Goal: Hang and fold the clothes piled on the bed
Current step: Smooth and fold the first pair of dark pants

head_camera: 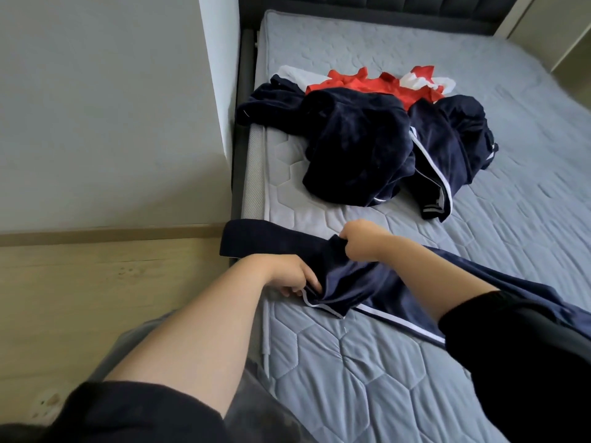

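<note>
A navy garment with white side stripes [377, 282] lies stretched across the near part of the grey quilted mattress [367, 372]. My left hand [291, 279] pinches its striped edge near the mattress's left side. My right hand [361, 241] grips a bunched fold of the same garment a little farther up. Its dark waistband end [271, 238] reaches over the bed's left edge. Farther back sits the pile: dark navy clothes [358, 148], another navy piece with white stripes [447, 155], and a red and white garment [367, 86] behind them.
A grey wall [112, 107] and a white corner post [220, 59] stand left of the bed. Light wooden floor [96, 298] lies beside the dark bed frame [238, 174]. A dark padded headboard [383, 8] closes the far end.
</note>
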A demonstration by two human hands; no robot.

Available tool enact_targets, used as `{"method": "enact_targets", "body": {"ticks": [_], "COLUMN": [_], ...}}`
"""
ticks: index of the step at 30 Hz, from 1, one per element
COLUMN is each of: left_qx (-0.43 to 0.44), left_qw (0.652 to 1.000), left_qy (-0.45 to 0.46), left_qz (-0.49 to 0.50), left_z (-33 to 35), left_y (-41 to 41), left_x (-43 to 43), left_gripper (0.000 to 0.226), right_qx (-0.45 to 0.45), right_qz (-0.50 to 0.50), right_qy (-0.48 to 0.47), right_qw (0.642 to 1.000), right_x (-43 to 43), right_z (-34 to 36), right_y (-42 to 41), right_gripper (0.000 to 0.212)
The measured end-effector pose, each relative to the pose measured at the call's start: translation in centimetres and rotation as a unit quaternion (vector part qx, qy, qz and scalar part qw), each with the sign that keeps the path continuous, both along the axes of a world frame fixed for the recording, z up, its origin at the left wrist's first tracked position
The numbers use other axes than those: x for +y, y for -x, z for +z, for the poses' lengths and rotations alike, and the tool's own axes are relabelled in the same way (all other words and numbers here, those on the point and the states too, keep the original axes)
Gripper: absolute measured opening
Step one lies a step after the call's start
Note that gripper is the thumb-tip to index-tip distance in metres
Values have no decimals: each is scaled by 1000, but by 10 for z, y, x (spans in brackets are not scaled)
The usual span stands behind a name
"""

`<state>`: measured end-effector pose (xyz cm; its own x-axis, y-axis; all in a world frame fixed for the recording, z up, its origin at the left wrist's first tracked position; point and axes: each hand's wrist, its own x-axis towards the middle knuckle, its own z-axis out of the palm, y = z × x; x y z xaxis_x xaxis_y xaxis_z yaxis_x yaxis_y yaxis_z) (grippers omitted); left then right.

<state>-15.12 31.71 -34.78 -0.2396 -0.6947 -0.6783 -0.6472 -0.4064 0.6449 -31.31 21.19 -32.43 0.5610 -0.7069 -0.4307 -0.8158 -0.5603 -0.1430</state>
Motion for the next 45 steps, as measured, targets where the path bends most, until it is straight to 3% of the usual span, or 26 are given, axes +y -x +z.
{"method": "enact_targets", "body": {"ticks": [3,4,6,8,9,11,13,15,16,18,20,22,24,25,28,29,31,33,34,35,37,41,43,45], "left_qx": [36,52,69,54,38,-4,-31,24,83,210,317,361,378,388,401,398,383,382,389,395,390,443,474,479], "left_qw": [998,996,991,982,977,980,983,952,920,841,744,671,634,624,615,610,589,555,544,539,561,606,619,620], "left_qy": [-18,-29,-92,-182,-209,-199,-151,-148,-157,-167,-158,-124,-88,-74,-46,-36,-9,18,29,35,41,52,70,83], "left_qz": [57,69,65,9,-15,3,103,268,349,470,566,636,669,675,677,684,711,739,743,743,729,659,623,616], "left_z": [8,10,12,11,8,5,1,-5,-7,-9,-11,-13,-13,-13,-11,-10,-12,-11,-10,-8,2,16,21,21], "left_y": [4,6,13,20,23,26,22,14,11,6,3,-1,-2,-3,-4,-5,-7,-10,-11,-13,-13,-12,-16,-23], "left_x": [3,4,8,13,15,14,10,6,5,3,1,-3,-6,-8,-13,-13,-12,-10,-9,-9,-11,-11,-11,-7], "left_gripper": [61,57,45,36,32,22,20,28,34,43,44,41,35,32,30,31,32,31,29,24,8,30,35,39], "right_qx": [-4,38,195,340,349,230,65,-50,-78,-76,5,109,162,140,-88,-168,-292,-340,-322,-284,-215,-241,-193,-169], "right_qz": [-72,-86,-107,-98,-97,-128,-162,-196,-201,-150,-30,46,50,28,-113,-170,-271,-327,-335,-327,-295,-272,-218,-188], "right_qy": [-144,-227,-370,-404,-389,-323,-149,49,82,24,-87,-187,-227,-227,-89,-3,123,133,112,92,67,-77,-154,-153], "right_qw": [987,969,902,844,847,909,973,978,973,985,996,975,959,963,986,971,909,872,878,897,928,929,944,955], "right_x": [15,24,45,57,58,50,37,28,27,31,41,52,56,56,54,54,50,38,30,22,9,-10,-16,-22], "right_z": [4,0,-11,-22,-24,-25,-25,-30,-33,-38,-44,-44,-45,-45,-45,-47,-50,-53,-55,-60,-65,-51,-40,-34], "right_y": [27,37,55,66,67,65,63,65,65,60,55,51,52,53,50,49,47,44,43,43,41,33,27,21], "right_gripper": [22,23,35,39,36,27,20,16,13,12,21,30,31,30,33,36,34,23,21,23,27,29,35,26]}}
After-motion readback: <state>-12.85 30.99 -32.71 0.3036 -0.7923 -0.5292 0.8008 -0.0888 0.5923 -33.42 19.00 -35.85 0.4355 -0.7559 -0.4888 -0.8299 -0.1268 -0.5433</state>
